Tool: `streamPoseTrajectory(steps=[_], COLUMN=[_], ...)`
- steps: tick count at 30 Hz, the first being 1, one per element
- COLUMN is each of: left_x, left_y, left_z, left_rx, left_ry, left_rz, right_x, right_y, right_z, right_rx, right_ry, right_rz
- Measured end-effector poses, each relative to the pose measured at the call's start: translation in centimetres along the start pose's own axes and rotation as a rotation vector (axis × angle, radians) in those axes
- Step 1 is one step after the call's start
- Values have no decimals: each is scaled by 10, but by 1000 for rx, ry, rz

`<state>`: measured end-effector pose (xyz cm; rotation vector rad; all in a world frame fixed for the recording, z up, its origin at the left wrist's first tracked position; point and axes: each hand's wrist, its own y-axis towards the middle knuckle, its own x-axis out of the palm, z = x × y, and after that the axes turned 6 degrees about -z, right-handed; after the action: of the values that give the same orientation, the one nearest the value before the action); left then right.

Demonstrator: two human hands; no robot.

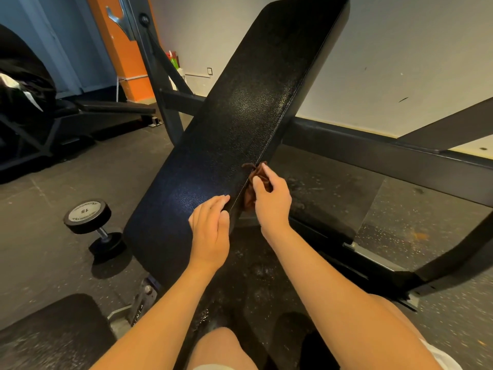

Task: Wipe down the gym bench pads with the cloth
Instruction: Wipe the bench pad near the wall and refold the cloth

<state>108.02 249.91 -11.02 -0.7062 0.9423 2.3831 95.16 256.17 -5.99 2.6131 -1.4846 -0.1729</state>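
Right hand [270, 202] pinches cloth [250, 199]; left hand [210, 233] touches pad [240, 110].

- Left of your grip and nearer you, a dumbbell [102, 233] marked 15 lies on the dark rubber floor [66, 177].
- Far left of the grip, you see a low black bench [114, 106] by an orange pillar [125, 62].
- Beyond the grip to the right, a white wall [400, 49] carries a dark scuff [403, 99].
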Motion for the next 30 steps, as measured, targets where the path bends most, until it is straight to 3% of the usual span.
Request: streamPoseTrajectory(steps=[7, 10, 15, 18, 24, 27, 30], left_x=[0, -1, -2, 0, -1, -1, -1], left_y=[-1, 0, -1, -1, -2, -2, -2], left_z=[-1, -2, -1, -3, -5, -6, -6], left_rx=[2, 9, 3, 4, 21, 43, 40], left_ry=[-8, -1, -15, -33, -49, -39, -22], left_rz=[7, -8, 18, 26, 33, 23, 22], right_x=[-1, -13, -3, -1, 3, -11, -13], right_y=[-55, -26, 30, 3, -62, -35, 3], right_z=[20, -2, -19, 7, 35, 21, 3], right_rx=[-133, -251, -253, -338, -321, -355, -206], right_ry=[-205, -216, -291, -391, -278, -257, -136], right_rz=[-182, -107, -26, -114, -317, -218, -69])
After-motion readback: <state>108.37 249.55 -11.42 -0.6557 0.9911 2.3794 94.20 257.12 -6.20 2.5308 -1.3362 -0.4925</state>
